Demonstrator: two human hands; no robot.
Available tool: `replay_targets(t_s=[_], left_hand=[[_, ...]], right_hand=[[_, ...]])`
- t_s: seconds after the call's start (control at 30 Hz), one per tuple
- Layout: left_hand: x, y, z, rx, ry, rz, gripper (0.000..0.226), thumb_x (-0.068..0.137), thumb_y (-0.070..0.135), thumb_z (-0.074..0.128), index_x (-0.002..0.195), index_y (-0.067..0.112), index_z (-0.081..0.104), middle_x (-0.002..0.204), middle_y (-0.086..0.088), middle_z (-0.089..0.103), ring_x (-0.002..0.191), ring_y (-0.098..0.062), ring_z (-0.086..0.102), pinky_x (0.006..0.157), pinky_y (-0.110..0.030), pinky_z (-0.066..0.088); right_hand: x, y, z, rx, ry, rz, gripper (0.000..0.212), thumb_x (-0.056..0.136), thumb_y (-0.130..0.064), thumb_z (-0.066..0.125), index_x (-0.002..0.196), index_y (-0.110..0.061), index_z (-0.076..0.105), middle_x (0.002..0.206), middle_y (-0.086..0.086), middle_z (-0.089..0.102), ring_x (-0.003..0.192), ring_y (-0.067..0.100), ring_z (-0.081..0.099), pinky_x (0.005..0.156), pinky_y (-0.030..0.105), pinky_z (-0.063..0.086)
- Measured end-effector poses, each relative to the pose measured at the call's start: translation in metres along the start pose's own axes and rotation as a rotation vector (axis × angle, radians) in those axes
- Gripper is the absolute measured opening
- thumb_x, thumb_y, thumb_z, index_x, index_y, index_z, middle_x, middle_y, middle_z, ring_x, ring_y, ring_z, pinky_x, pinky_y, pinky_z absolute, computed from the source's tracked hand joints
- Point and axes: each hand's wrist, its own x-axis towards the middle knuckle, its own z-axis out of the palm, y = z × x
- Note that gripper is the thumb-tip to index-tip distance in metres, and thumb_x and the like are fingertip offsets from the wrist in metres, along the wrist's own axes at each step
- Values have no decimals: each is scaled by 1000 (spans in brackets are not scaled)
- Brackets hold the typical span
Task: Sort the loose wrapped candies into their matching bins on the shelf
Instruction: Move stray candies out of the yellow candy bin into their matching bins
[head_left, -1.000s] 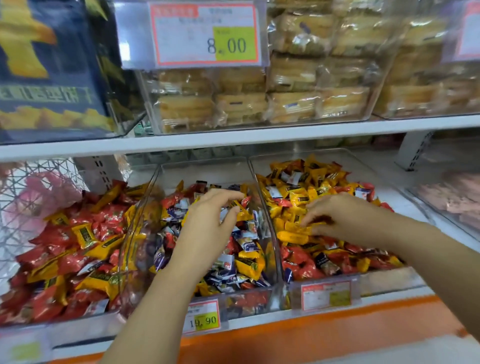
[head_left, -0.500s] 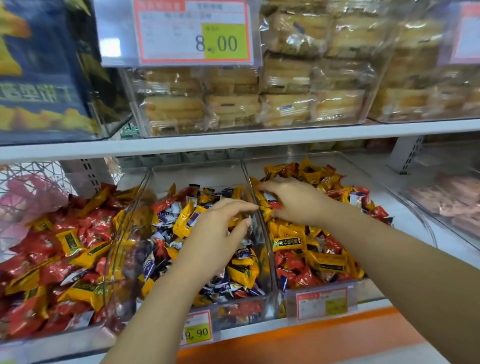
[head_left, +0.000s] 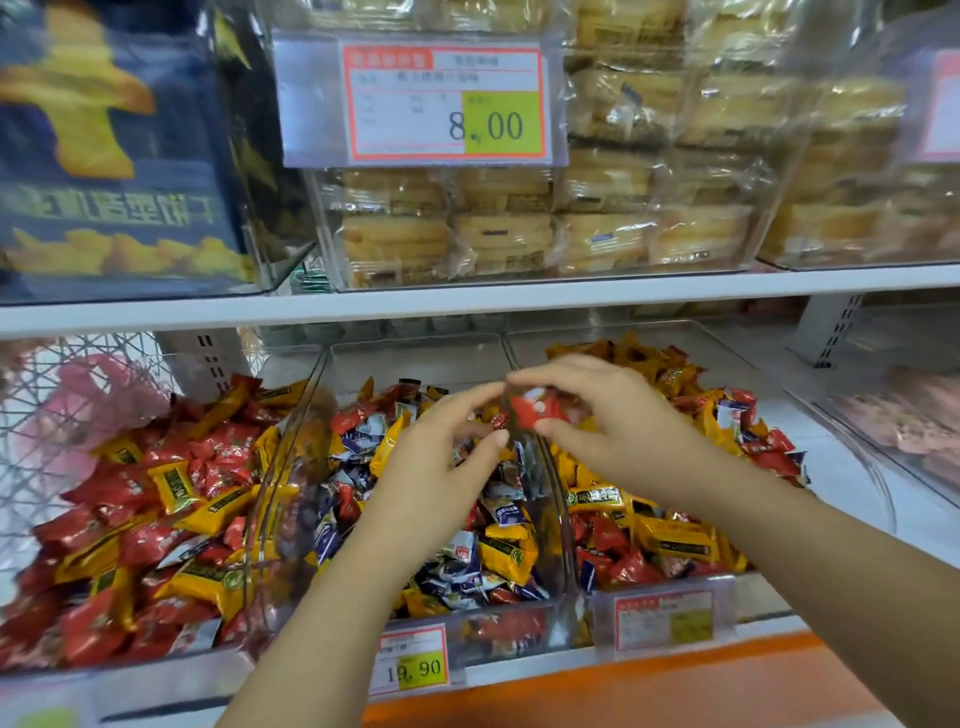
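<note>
Upper tag (head_left: 423, 101): 8.00; lower tag (head_left: 413, 660): 19.90.

The left hand (head_left: 441, 447) and the right hand (head_left: 618, 415) are bare. The left forearm (head_left: 322, 623) and the right forearm (head_left: 831, 566) are bare down to the picture's edge. The fingers (head_left: 545, 371) are slim and a little blurred.

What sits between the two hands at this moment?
Head view: a red wrapped candy, pinched in the right hand, lies in the gap to the left hand, above the clear bin wall.
</note>
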Motion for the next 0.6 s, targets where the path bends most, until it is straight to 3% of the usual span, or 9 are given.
replay_targets(t_s=[0.13,0.27,0.37,0.47,0.6], left_hand=[[-5,0,-5,-101,-11,-67,38,92,25,58,115,53,45,108,27,57,88,13,60,77,-12,50],[-9,-9,-19,119,38,-96,26,92,24,60,113,39,56,92,18,62,77,6,60,64,-7,44],[-16,-20,-35,403,54,-56,41,91,28,60,131,33,52,115,12,55,99,-5,55,85,-23,46],[-27,-22,-57,431,171,-28,38,91,28,59,129,31,55,120,13,54,108,-9,55,91,-33,47],[-50,-32,-101,371,453,-14,25,90,17,59,113,25,65,103,12,62,92,-4,60,82,-27,49]], right_hand=[[0,-17,13,45,-85,19,52,89,-16,62,133,-35,42,95,-25,48,81,-16,47,69,1,38],[-1,-23,21,20,-76,46,55,88,-16,63,131,-38,38,107,-26,37,86,-10,48,74,1,39],[1,-31,27,-14,-45,20,42,88,-16,62,119,-38,45,100,-28,39,89,-11,44,75,2,37],[8,-45,37,-8,-19,-43,22,87,-16,63,98,-34,56,91,-27,44,87,-9,45,72,4,36],[28,-80,64,123,13,-86,16,86,-16,66,86,-30,60,79,-25,46,76,-11,46,68,6,35]])
